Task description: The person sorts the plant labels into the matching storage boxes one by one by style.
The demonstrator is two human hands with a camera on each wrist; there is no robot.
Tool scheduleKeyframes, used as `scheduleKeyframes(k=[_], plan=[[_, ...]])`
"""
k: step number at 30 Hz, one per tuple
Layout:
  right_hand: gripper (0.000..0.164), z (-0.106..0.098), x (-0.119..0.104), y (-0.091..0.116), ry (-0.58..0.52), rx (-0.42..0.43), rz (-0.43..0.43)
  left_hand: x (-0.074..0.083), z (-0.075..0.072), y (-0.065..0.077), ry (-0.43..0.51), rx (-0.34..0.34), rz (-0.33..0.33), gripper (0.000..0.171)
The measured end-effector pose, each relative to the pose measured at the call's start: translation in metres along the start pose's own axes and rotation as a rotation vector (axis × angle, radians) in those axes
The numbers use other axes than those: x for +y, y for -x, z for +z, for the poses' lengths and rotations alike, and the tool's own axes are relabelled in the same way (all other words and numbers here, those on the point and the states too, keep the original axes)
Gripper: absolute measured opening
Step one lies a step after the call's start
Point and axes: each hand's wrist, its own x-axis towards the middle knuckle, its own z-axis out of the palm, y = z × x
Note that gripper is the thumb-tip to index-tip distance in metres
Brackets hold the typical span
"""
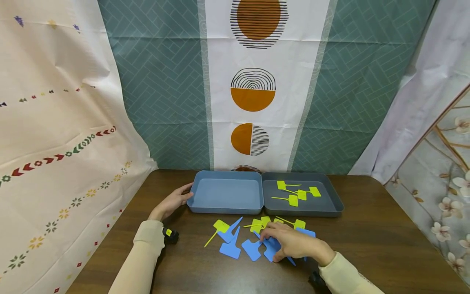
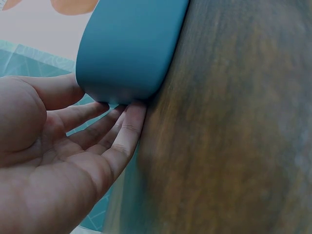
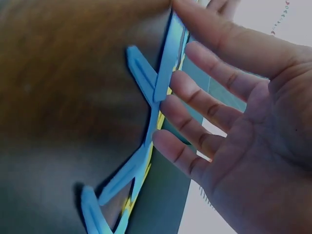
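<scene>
Left hand (image 1: 177, 200) at a blue tray (image 1: 225, 191), right hand (image 1: 293, 244) over a blue tag (image 1: 271, 248).
The left hand's extended fingers touch the blue tray's left end; loose yellow tags (image 1: 221, 226) and blue tags (image 1: 229, 250) lie on the wooden table (image 1: 194, 265); the right thumb and fingers straddle the blue tag, whether pinching it I cannot tell; the gray tray (image 1: 328, 207) holds more yellow tags.

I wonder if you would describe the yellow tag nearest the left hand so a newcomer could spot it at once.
On the brown table, find the blue tray the left hand touches. On its near side, two blue tags lie together, with the yellow tag at their left. It is the leftmost yellow tag, its thin stem slanting toward the near left.
</scene>
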Motion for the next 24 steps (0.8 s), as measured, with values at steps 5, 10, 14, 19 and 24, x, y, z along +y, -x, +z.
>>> scheduleKeyframes(k=[5,10,14,19,24], plan=[[0.046,0.0013,0.0003,-0.0011,0.006,0.001,-0.005,-0.0012,-0.0007,0.0001,-0.005,-0.001,0.002,0.060],[0.045,0.0023,0.0016,-0.0017,-0.027,0.006,-0.009,-0.0011,-0.0012,-0.0007,-0.007,0.008,-0.013,0.060],[0.046,0.0028,0.0019,-0.0013,-0.048,0.019,-0.003,-0.0013,-0.0019,-0.0013,0.002,0.013,-0.013,0.060],[0.046,0.0040,0.0032,-0.0021,-0.065,0.047,-0.009,-0.0024,-0.0026,-0.0020,-0.004,0.015,-0.015,0.059],[0.045,0.0047,0.0054,-0.0032,-0.125,0.076,-0.055,-0.0029,-0.0024,-0.0012,-0.003,0.018,-0.016,0.059]])
